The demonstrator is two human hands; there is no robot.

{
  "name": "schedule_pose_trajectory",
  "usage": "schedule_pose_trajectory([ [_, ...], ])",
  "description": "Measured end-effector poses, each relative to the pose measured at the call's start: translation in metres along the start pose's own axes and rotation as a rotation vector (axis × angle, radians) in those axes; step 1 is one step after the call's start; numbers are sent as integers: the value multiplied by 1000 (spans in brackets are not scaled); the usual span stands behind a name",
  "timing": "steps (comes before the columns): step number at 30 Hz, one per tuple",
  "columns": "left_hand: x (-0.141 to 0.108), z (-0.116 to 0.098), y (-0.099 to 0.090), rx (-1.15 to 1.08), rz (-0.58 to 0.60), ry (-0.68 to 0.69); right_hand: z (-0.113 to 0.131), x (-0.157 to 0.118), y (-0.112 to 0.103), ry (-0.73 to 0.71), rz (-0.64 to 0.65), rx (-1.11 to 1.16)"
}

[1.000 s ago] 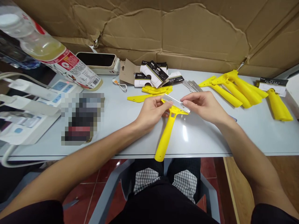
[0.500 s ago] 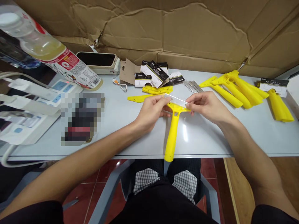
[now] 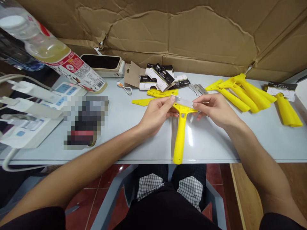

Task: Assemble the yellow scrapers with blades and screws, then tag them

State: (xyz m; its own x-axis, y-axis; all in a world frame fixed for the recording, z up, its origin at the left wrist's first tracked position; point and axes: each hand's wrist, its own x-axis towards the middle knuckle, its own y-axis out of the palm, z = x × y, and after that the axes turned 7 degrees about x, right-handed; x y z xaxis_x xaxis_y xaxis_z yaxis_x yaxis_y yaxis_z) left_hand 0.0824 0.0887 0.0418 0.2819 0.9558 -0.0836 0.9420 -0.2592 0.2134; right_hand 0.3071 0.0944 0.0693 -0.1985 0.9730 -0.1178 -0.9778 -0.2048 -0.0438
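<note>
A yellow plastic scraper handle [image 3: 179,137] is held upright in the picture, its wide head away from me and its grip extending over the table's front edge. A thin metal blade [image 3: 183,101] lies along that head, slightly slanted. My left hand [image 3: 153,116] is closed on the left end of head and blade, thumb on top. With thumb and fingers, my right hand [image 3: 213,108] pinches the right end of the blade; its fingers below the head are partly hidden. Flat yellow pieces [image 3: 143,102] lie just beyond my left hand. Several loose metal blades [image 3: 198,89] rest beyond my right.
More yellow handles [image 3: 253,97] lie at right, near another yellow handle with a black-and-white card [image 3: 287,108]. Printed cards [image 3: 161,76] are piled at the back. To the left stand a drink bottle [image 3: 79,72], a power strip [image 3: 26,131] and a blurred-out phone-like object [image 3: 86,123].
The scraper handle's grip has swung slightly to the right. The blade now sits lower against the head, and both hands keep their hold.
</note>
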Motion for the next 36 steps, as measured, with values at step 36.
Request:
schedule_pose_trajectory([
  [36,-2,-13,2,22,-209,-41,0,-7,1,-121,-90,-17],
])
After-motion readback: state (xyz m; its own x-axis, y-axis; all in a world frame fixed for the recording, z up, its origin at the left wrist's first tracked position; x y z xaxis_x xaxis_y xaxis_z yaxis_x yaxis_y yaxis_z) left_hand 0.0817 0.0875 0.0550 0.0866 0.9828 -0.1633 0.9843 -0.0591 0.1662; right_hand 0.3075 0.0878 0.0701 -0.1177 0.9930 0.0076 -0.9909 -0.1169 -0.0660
